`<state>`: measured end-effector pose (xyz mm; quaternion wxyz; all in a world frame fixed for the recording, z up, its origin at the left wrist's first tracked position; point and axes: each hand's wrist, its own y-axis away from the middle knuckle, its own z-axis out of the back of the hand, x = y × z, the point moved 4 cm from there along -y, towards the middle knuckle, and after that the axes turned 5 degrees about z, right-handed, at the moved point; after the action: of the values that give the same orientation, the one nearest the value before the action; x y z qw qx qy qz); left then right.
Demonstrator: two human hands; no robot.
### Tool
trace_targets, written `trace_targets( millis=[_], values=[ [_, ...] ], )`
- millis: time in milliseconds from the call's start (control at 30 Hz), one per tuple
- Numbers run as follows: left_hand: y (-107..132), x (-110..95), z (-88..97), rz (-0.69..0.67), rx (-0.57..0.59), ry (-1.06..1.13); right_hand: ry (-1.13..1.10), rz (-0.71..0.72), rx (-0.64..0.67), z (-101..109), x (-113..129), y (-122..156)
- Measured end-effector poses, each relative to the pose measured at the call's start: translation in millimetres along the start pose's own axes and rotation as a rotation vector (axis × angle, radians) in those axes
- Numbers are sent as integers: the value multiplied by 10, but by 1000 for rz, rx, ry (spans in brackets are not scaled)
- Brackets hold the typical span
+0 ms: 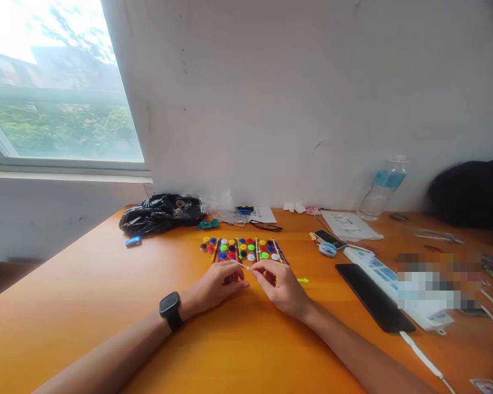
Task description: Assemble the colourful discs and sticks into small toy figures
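A thin white strip (pixel 241 265) with a small knob near its right end stretches between my two hands. My right hand (pixel 281 285) pinches that right end between thumb and index finger. The strip's other end runs in at the curled fingers of my left hand (pixel 217 283), which wears a black watch; how those fingers grip it is partly hidden. Just beyond both hands lie rows of small round pots with coloured lids (pixel 243 248), in red, yellow, green, blue, white and black. Thin coloured sticks (pixel 238 247) lie between the groups of pots.
On the right lie a black phone (pixel 373 298), a white power strip (pixel 378 268) and a small round white case (pixel 327 249). A water bottle (pixel 382 189) stands by the wall. A black plastic bag (pixel 162 213) sits at the back left. A small green piece (pixel 304 280) lies right of my hand.
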<state>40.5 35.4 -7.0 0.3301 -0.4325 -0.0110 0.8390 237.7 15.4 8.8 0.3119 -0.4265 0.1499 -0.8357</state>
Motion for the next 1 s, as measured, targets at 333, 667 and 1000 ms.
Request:
trace_targets(
  millis=[333, 667, 1000],
  values=[
    [27, -89, -16, -19, 36, 104, 10, -40, -46, 49, 40, -20],
    [-2, -91, -19, -72, 61, -51, -27, -17, 28, -42, 4, 24],
    [4, 66, -22, 50, -54, 25, 9, -16, -4, 8, -42, -13]
  ],
)
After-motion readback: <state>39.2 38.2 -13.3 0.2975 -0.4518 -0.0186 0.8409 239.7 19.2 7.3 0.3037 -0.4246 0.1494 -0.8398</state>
